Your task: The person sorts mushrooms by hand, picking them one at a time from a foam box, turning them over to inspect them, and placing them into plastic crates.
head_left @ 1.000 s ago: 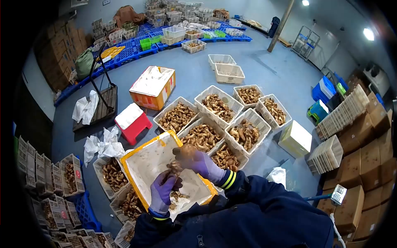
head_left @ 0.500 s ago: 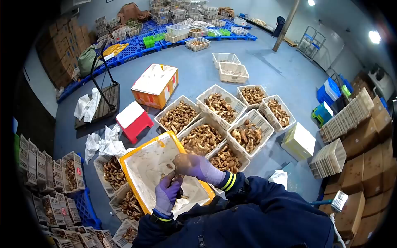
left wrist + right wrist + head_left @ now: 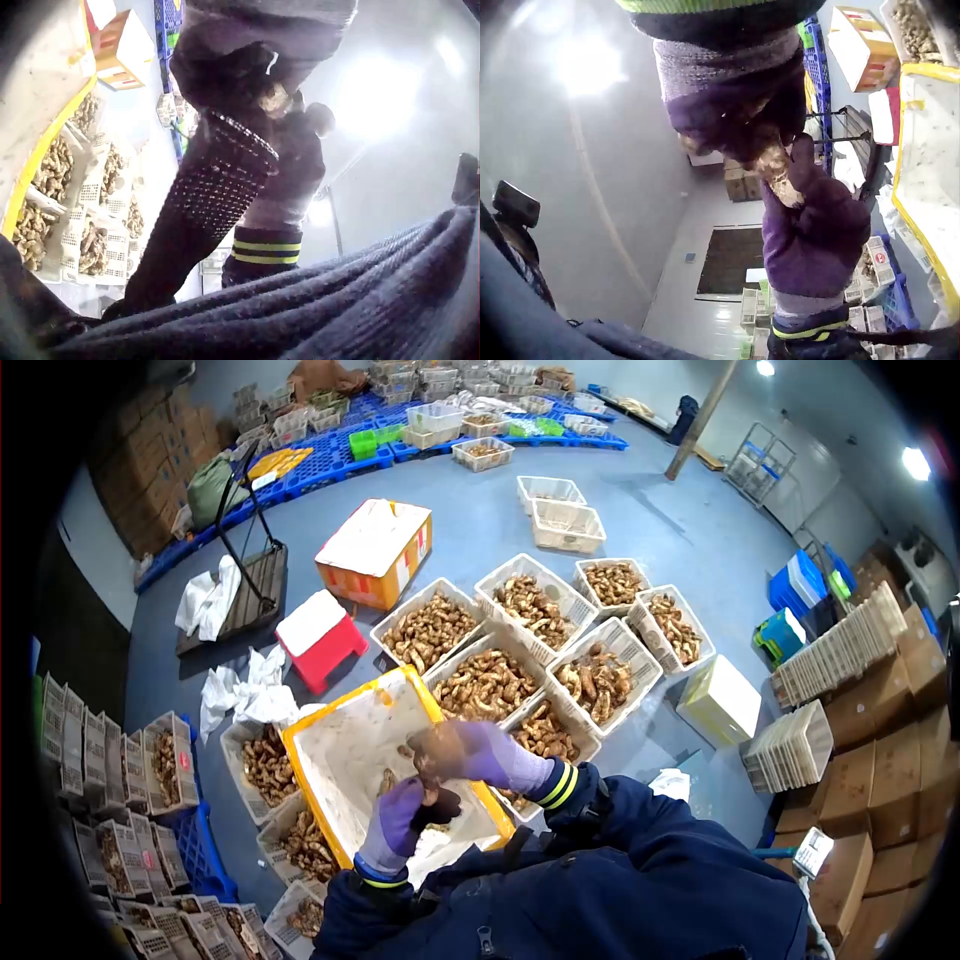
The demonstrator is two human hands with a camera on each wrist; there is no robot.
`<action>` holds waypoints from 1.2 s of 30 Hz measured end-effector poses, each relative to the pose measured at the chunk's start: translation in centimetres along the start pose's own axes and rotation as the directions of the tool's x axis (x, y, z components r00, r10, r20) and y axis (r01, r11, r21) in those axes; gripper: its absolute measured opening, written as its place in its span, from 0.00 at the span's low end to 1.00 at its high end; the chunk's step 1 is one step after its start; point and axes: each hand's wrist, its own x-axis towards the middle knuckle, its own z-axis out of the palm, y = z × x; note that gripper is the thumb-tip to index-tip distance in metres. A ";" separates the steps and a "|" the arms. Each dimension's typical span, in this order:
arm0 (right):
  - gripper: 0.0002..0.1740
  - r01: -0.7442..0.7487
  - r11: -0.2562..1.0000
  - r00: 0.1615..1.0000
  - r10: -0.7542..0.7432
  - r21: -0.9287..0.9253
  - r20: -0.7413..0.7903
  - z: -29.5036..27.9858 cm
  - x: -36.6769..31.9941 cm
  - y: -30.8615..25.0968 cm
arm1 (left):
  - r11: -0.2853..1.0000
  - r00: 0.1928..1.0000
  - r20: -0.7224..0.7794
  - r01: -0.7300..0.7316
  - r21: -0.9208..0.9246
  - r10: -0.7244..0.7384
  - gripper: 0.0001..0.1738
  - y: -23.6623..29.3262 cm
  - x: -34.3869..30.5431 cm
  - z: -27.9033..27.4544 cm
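Both hands wear purple work gloves with dirty, dark fingers and meet above a white foam box [image 3: 335,755] with a yellow-taped rim. My left hand [image 3: 397,822] grips a brown mushroom [image 3: 782,182] by its pale, rough stem, which shows between the hands in the right wrist view. My right hand [image 3: 478,753] closes round the mushroom's other end, its fingers curled over it and hiding most of it. In the left wrist view, a bit of the mushroom [image 3: 276,99] shows between the dark glove fingers. Small brown pieces lie in the box.
White plastic baskets of mushrooms [image 3: 487,685] stand close beyond the box, with another basket [image 3: 265,765] at its left. A red stool [image 3: 320,640] and a taped foam box [image 3: 375,550] are farther back. Stacked baskets [image 3: 795,745] and cartons [image 3: 850,800] line the right.
The hands stay together over the foam box. My right hand has shifted slightly, its fingers moving over the mushroom, and my left hand has turned a little. The head view has shifted slightly.
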 end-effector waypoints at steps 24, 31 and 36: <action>0.29 -0.136 0.877 0.971 0.026 0.461 0.237 1.9 3.5 4.8 | 0.928 0.971 -0.083 0.186 -0.322 -0.223 0.34 -2.8 -0.3 -2.5; 0.19 0.030 0.870 0.999 -0.039 0.492 0.009 2.5 3.9 5.8 | 1.000 0.940 -0.341 0.008 -0.025 -0.016 0.19 -2.5 -0.8 -2.4; 0.16 0.286 0.939 0.957 -0.268 -0.193 0.113 0.6 2.7 5.3 | 0.965 0.851 -0.501 -0.026 0.260 0.158 0.17 -3.1 -0.8 -2.2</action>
